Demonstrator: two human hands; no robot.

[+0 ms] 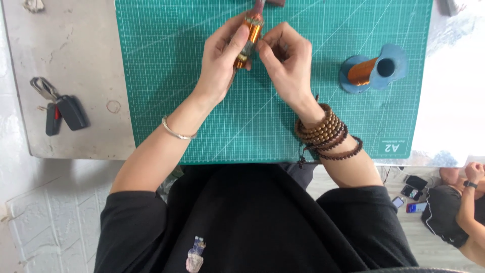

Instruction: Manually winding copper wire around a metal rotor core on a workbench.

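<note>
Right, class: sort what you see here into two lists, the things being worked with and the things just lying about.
In use:
left hand and right hand, both gripping the copper wire coil
green cutting mat beneath them
blue spool of copper wire on the mat

Lying about:
car keys on the table
phones on the floor

Bright, even daylight fills the view. Strong glare washes out the foil-like surface [454, 101] at right. Soft shadows fall beneath the forearms onto the green cutting mat [166, 101]. Focus is sharp centrally; edges bend slightly.
</note>
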